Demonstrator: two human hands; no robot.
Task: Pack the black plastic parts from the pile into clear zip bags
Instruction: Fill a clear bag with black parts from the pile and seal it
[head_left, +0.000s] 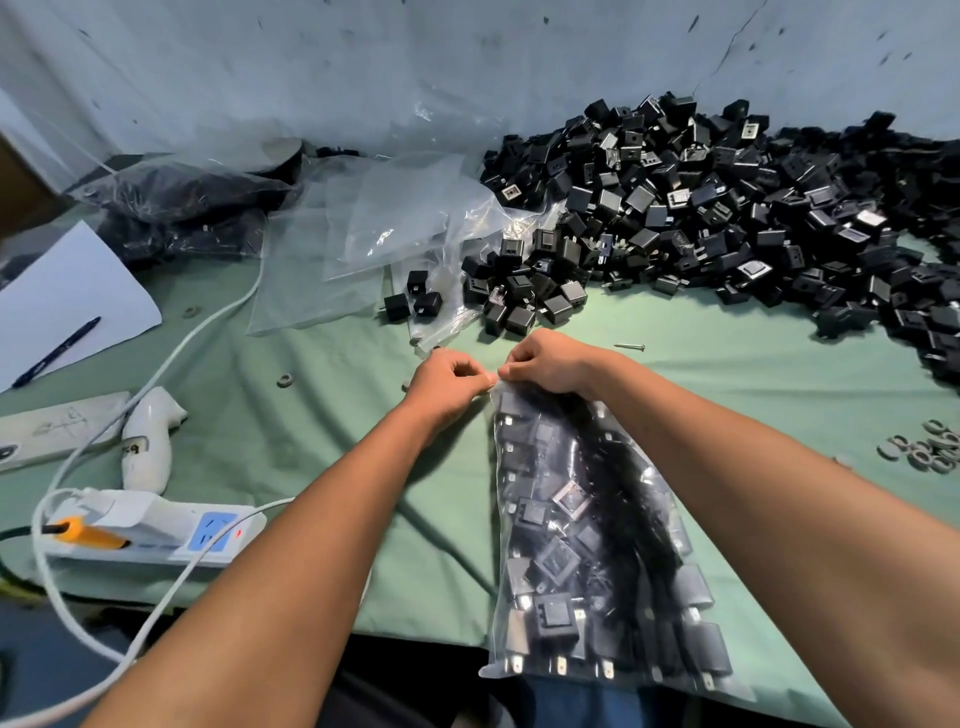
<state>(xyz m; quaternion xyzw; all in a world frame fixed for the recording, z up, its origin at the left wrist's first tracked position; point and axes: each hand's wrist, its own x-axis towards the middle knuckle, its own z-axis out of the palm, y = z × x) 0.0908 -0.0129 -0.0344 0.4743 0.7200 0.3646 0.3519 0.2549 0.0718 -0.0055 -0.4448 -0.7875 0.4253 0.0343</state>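
Observation:
A clear zip bag (597, 551) packed with black plastic parts lies on the green cloth in front of me, its closed bottom hanging over the table's near edge. My left hand (447, 382) pinches the bag's far top edge at its left corner. My right hand (550, 364) pinches the same edge just to the right, fingers curled over the strip. A big pile of black plastic parts (727, 208) spreads across the back right. Several empty clear bags (363, 244) lie at the back centre, with a few loose parts (415, 299) on them.
A white power strip (156, 530) with cables, a white handheld tool (148, 441), a sheet of paper (67, 296) with a pen (57, 351) and filled bags (176, 202) occupy the left. Small rings (924, 452) lie at the right edge, a screw (629, 346) beyond my right hand.

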